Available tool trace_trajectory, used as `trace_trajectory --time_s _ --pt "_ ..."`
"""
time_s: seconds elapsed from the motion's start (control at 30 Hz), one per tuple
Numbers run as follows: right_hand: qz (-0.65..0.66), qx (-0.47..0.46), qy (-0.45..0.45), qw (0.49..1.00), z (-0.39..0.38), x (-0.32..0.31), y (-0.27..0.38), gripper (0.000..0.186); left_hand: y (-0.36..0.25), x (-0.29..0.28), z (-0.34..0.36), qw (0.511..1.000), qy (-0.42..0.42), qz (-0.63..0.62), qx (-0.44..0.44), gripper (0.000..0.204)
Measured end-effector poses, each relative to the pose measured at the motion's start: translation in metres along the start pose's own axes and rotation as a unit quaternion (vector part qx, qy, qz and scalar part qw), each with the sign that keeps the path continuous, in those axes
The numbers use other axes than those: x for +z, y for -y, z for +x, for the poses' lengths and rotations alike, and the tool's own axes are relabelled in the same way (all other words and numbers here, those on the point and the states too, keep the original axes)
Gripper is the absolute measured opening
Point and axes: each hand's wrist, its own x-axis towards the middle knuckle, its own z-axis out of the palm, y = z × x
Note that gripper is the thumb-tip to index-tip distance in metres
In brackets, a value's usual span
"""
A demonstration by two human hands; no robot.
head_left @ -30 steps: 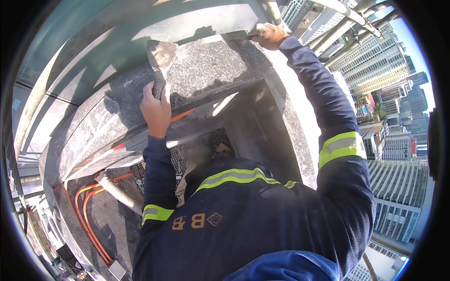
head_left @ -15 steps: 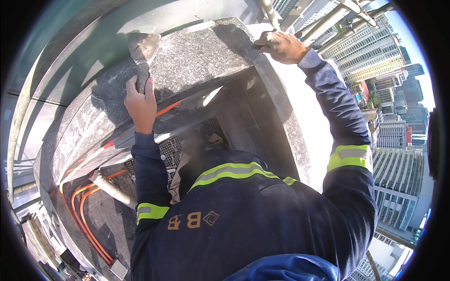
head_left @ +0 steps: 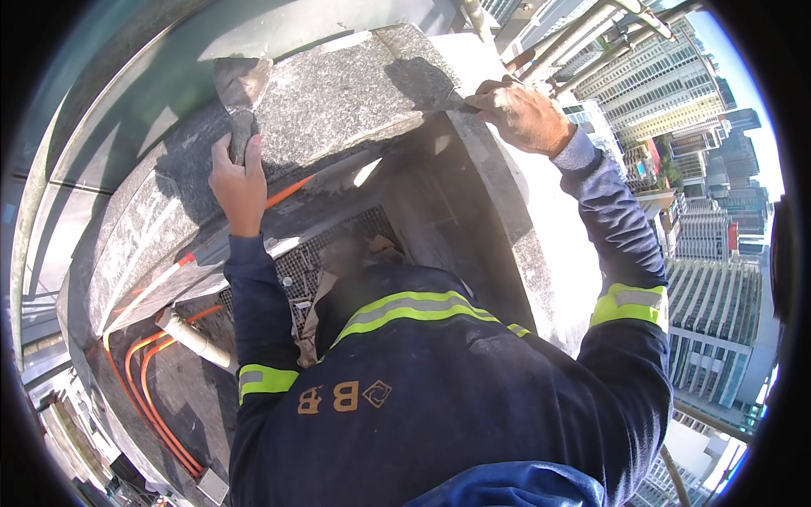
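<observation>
My left hand [head_left: 238, 184] grips the dark handle of a wide-bladed putty knife [head_left: 242, 80], with its fingers closed. The grey-smeared blade points away from me, over the far-left edge of a rough grey concrete ledge [head_left: 338, 101]. At the ledge's right end, my right hand [head_left: 525, 117] is closed on a thin, dark, flat-tipped tool [head_left: 456, 102]. Its tip is at the corner where the ledge meets a sunlit pale concrete side [head_left: 553, 245]. Fingers cover most of this tool, so its exact kind is hidden.
Below the ledge is a deep recess [head_left: 448, 211]. Orange conduits [head_left: 152, 393] and a pale pipe [head_left: 196, 340] run at the left. Scaffold tubes [head_left: 591, 42] stand at the far right, with tall buildings [head_left: 718, 321] far below. A grey-green panel [head_left: 186, 76] curves behind the ledge.
My right hand has drawn back toward me and slightly right with its tool. The left hand and putty knife have shifted only slightly left, along with the whole view.
</observation>
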Motion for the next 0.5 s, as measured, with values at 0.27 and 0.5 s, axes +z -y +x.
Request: trace_trajectory --time_s 0.27,0.5 --pt "0.323 0.199 -0.023 0.925 -0.006 -0.036 0.005 0.028 -0.005 -0.002 0.0 1.0 0.008 -0.02 -0.014 0.04" --pt "0.526 0.373 -0.036 0.763 -0.04 0.013 0.049 0.044 -0.006 -0.003 -0.002 1.0 0.017 -0.009 -0.021 0.04"
